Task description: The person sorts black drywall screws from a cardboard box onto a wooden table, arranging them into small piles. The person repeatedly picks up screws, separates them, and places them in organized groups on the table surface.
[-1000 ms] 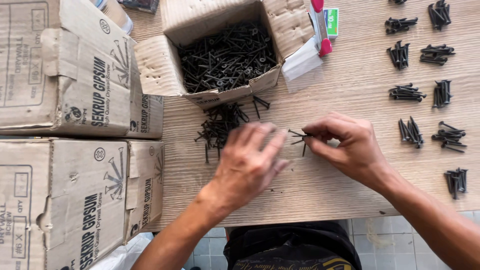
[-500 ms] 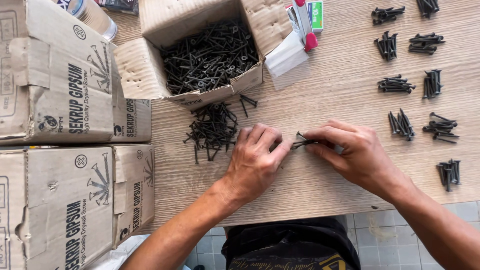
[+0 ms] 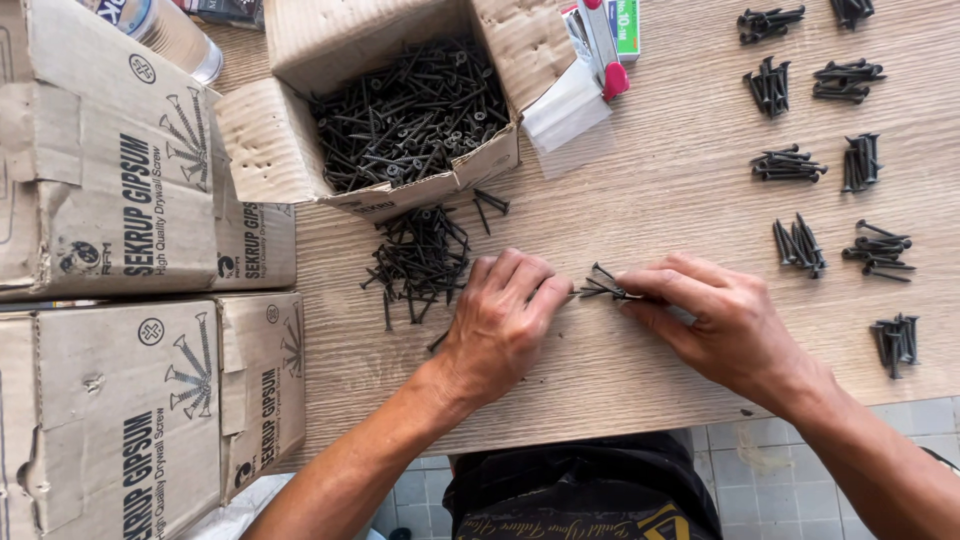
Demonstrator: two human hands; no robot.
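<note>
Item: small bunch of black screws (image 3: 603, 290), centre of the frame, pinched between thumb and fingertips of the right hand (image 3: 720, 322), points fanning toward the left. Left hand (image 3: 500, 315): a second ago spread flat and blurred over the wooden surface (image 3: 660, 190); now curled narrow, knuckles up, fingertips just beside the bunch, with one screw seemingly under its heel. Whether it grips anything cannot be told. Judged: the bunch has been gathered and is being squared up. Loose pile of screws (image 3: 420, 260), left of centre, below the open carton of screws (image 3: 405, 100). Sorted bundles (image 3: 800, 245) at right. Closed cartons (image 3: 130, 170) at left.
</note>
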